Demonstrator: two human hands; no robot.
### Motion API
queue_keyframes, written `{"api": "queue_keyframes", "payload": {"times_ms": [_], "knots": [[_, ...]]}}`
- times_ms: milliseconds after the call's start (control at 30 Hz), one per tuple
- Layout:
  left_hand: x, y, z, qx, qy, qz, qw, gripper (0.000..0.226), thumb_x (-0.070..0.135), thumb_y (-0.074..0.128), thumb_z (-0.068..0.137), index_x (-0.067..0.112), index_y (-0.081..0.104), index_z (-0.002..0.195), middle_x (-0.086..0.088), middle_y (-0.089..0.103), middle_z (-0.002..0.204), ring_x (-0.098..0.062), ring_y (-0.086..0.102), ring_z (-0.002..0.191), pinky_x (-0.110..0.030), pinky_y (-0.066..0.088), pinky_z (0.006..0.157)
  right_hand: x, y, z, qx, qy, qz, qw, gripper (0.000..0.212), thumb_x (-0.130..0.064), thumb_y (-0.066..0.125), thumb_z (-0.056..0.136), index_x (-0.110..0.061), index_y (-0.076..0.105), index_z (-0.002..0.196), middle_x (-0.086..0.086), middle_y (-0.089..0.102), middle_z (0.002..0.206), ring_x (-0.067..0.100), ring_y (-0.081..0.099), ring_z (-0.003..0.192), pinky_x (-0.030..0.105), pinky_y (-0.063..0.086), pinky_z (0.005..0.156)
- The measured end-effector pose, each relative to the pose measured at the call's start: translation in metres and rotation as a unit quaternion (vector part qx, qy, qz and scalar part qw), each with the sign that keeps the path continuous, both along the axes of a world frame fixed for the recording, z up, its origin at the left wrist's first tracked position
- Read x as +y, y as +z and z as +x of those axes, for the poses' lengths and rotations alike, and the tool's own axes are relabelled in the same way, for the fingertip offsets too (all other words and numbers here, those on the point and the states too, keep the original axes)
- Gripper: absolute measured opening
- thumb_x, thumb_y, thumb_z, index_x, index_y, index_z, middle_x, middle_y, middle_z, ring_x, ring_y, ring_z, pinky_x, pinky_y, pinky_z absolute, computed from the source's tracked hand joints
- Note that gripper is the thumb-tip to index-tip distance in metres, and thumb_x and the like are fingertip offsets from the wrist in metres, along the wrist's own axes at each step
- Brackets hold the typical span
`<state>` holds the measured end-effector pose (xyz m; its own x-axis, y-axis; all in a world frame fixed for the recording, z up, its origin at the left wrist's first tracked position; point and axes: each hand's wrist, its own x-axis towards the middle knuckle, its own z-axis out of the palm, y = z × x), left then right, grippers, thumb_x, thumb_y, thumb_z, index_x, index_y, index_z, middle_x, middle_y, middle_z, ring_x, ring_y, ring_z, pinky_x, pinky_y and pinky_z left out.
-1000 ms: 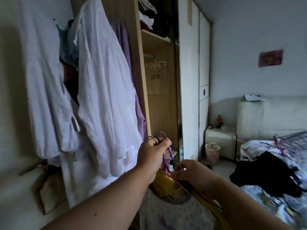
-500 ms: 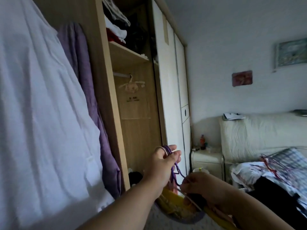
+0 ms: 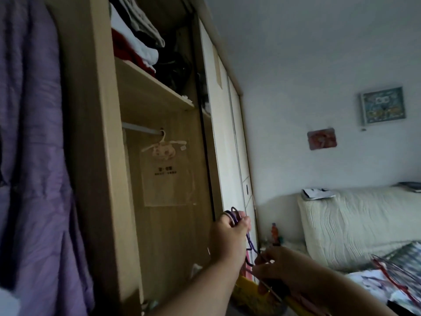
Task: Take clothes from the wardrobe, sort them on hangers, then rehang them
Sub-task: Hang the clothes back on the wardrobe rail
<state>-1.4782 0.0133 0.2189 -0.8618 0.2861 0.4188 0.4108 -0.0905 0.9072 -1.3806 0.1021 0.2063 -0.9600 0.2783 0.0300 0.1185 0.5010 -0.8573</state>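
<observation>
**Item:** bunch of purple wire hangers (image 3: 234,216), held low in front of the open pale wooden wardrobe (image 3: 100,156).
**Left hand** (image 3: 227,236): fingers curled tight round the gathered hooks.
**Right hand** (image 3: 276,266): fingers pinching the hangers' lower wires, above a yellow garment (image 3: 247,290). How the garment hangs from them is hidden.
**Silver hanging rail** (image 3: 139,128): carries one small white plastic hanger (image 3: 163,144) with a clear bag.
**Step, by judgement:** rehanging.
**Next move calls for:** raising the hooks up and left to the rail, passing under the shelf edge, and seating them beside the white hanger.
</observation>
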Motion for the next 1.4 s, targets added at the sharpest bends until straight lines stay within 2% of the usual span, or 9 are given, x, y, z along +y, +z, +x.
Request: {"api": "queue_keyframes", "payload": {"times_ms": [267,400,600,733,900,1000,1167,1267,1400], "knots": [[0.044,0.034,-0.103,0.043,-0.023,0.032,0.998,0.008,0.024,0.053,0.094,0.030,0.057,0.094,0.007,0.071,0.093,-0.011,0.069,0.089,-0.035,0.055,0.084,0.046,0.039,-0.101,-0.005,0.012,0.016,1.000,0.030,-0.033,0.072,0.078,-0.011,0.065,0.097,0.005,0.075,0.086,0.018,0.072,0.083,0.037,0.056,0.087],[0.070,0.059,-0.140,0.055,-0.024,0.048,0.997,0.015,0.017,0.049,0.097,0.030,0.055,0.095,0.010,0.071,0.091,0.000,0.068,0.079,-0.022,0.054,0.078,0.081,0.061,-0.148,0.013,0.050,0.036,0.998,0.024,-0.028,0.066,0.086,-0.012,0.063,0.103,0.004,0.075,0.086,0.016,0.072,0.080,0.028,0.057,0.077],[0.106,0.116,-0.195,0.084,0.026,0.024,0.996,0.011,0.015,0.051,0.095,0.023,0.058,0.101,0.006,0.069,0.100,-0.002,0.066,0.082,-0.012,0.049,0.063,0.139,0.105,-0.209,0.066,0.125,0.116,0.983,0.013,-0.024,0.067,0.085,-0.030,0.066,0.096,-0.005,0.072,0.093,0.012,0.068,0.090,0.028,0.054,0.088],[0.109,0.164,-0.231,0.130,0.062,0.024,0.989,0.015,0.011,0.055,0.093,0.025,0.059,0.088,0.006,0.068,0.085,-0.005,0.066,0.081,-0.022,0.054,0.075,0.157,0.147,-0.247,0.134,0.185,0.164,0.960,0.021,-0.023,0.067,0.083,-0.037,0.067,0.099,-0.017,0.070,0.080,-0.001,0.066,0.081,0.009,0.047,0.069],[0.099,0.211,-0.291,0.169,0.118,0.012,0.978,0.019,0.001,0.064,0.084,0.018,0.060,0.077,-0.004,0.065,0.074,-0.013,0.066,0.066,-0.027,0.054,0.070,0.157,0.179,-0.298,0.184,0.255,0.179,0.932,0.023,-0.023,0.070,0.080,-0.030,0.071,0.102,-0.014,0.072,0.088,0.005,0.067,0.085,0.019,0.053,0.077],[0.084,0.229,-0.333,0.202,0.165,-0.050,0.964,0.013,0.009,0.073,0.077,0.019,0.065,0.074,-0.001,0.068,0.071,-0.022,0.069,0.076,-0.039,0.055,0.084,0.151,0.188,-0.340,0.230,0.244,0.187,0.923,0.020,-0.030,0.072,0.078,-0.029,0.073,0.098,-0.010,0.073,0.088,0.009,0.068,0.087,0.023,0.053,0.078],[0.065,0.259,-0.391,0.203,0.113,-0.075,0.970,0.014,0.007,0.066,0.085,0.018,0.059,0.089,-0.005,0.066,0.086,-0.010,0.066,0.069,-0.022,0.055,0.067,0.136,0.206,-0.414,0.273,0.265,0.113,0.918,0.018,-0.013,0.073,0.076,-0.019,0.076,0.093,0.003,0.075,0.089,0.009,0.067,0.078,0.023,0.052,0.078],[0.052,0.281,-0.413,0.202,0.065,-0.084,0.974,0.016,0.007,0.062,0.089,0.019,0.056,0.098,-0.007,0.066,0.098,-0.015,0.066,0.084,-0.030,0.054,0.079,0.128,0.226,-0.446,0.288,0.263,0.071,0.918,0.017,-0.004,0.074,0.074,-0.014,0.076,0.088,-0.001,0.074,0.079,0.002,0.063,0.068,0.015,0.049,0.064],[0.038,0.321,-0.459,0.272,0.140,-0.143,0.941,0.013,0.007,0.063,0.087,0.018,0.058,0.089,-0.010,0.064,0.094,-0.021,0.059,0.088,-0.036,0.048,0.089,0.115,0.259,-0.497,0.331,0.229,0.101,0.910,0.019,-0.011,0.077,0.071,-0.020,0.078,0.088,-0.003,0.075,0.081,0.003,0.065,0.072,0.022,0.053,0.073]]}}
